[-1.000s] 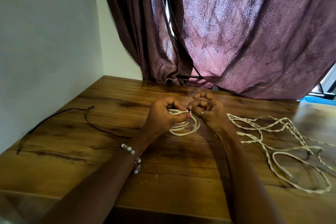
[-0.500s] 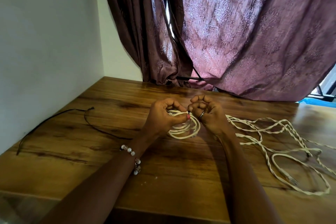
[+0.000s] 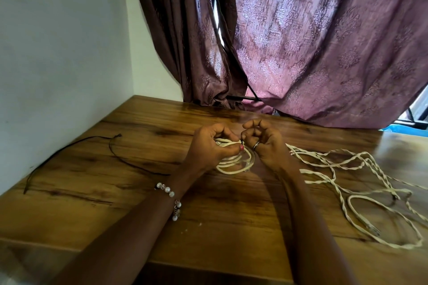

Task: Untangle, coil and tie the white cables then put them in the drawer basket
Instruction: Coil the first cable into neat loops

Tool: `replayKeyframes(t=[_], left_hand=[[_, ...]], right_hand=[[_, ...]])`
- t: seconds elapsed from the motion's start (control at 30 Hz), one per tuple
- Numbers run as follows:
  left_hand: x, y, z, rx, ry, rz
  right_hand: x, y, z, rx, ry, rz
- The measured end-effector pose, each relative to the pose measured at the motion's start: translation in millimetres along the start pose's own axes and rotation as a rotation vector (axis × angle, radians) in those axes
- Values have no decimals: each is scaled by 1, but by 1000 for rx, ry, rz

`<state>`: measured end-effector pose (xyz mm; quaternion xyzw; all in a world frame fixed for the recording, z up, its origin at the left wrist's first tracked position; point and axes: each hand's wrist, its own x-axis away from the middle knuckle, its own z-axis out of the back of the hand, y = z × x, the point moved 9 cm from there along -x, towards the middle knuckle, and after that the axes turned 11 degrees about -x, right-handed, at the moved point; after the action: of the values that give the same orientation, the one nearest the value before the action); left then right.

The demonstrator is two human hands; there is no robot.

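Note:
A small coil of white cable (image 3: 236, 162) rests on the wooden table (image 3: 143, 192), between my two hands. My left hand (image 3: 208, 146) is closed over the coil's left side, thumb pressed on the strands. My right hand (image 3: 264, 143) pinches a thin dark tie at the top of the coil, fingers curled. A loose tangle of white twisted cable (image 3: 361, 187) spreads over the table to the right of my right forearm. No drawer basket is in view.
A thin black cord (image 3: 76, 150) lies on the table's left part near the white wall. Purple patterned curtains (image 3: 301, 41) hang behind the table's far edge. A blue object (image 3: 407, 128) shows at the far right.
The hands stay on the coil; my right fingers have shifted slightly at the tie. The view has tilted a little.

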<state>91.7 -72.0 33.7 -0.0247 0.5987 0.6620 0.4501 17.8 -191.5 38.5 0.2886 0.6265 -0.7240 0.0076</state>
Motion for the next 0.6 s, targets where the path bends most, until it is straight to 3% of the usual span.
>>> replayKeyframes(t=[0.6], left_hand=[[1,2,0,-23,-4,17]], right_hand=[[3,-5,3,-16,-36,5]])
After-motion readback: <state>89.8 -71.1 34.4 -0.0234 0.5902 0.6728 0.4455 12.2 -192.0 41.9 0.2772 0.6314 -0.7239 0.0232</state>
